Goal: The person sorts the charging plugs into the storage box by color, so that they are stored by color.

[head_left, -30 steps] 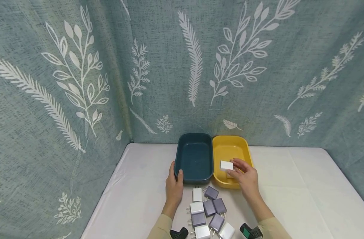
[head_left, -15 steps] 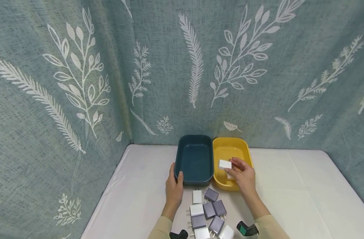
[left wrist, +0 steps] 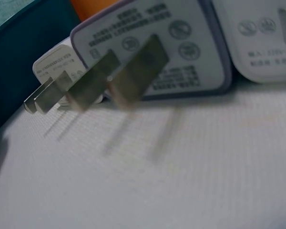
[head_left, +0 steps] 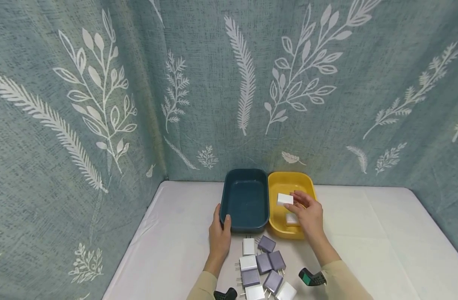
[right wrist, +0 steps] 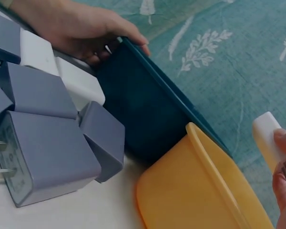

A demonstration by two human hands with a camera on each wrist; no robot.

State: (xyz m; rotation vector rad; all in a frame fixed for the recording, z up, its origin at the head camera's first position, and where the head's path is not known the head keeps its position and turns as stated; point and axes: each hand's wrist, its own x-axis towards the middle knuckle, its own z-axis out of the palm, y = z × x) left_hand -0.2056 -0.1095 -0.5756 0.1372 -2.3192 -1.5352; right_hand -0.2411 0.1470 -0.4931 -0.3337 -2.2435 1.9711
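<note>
My right hand [head_left: 309, 214] pinches a white plug-in charger [head_left: 285, 199] between thumb and fingers, over the yellow bin [head_left: 310, 183]. In the right wrist view, that charger [right wrist: 267, 136] shows at the right edge with its metal prongs by the fingers. Inside the yellow bin, near its front, lies another white charger [head_left: 292, 219], partly covered by my hand. My left hand [head_left: 219, 237] grips the near left corner of the dark blue bin [head_left: 247, 229], thumb at the front rim and fingers along the side. No charger shows inside the blue bin.
Several white and purple-grey chargers [head_left: 250, 276] lie clustered on the white-covered table [head_left: 364, 250] between my forearms, prongs pointing various ways. Both bins stand side by side at the back, before a leaf-patterned teal curtain [head_left: 214, 83]. Black wrist devices [head_left: 312, 278] show near both sleeves.
My right hand, with its white charger, has shifted slightly toward the back over the yellow bin, uncovering more of the charger lying there. The left hand stays at the blue bin.
</note>
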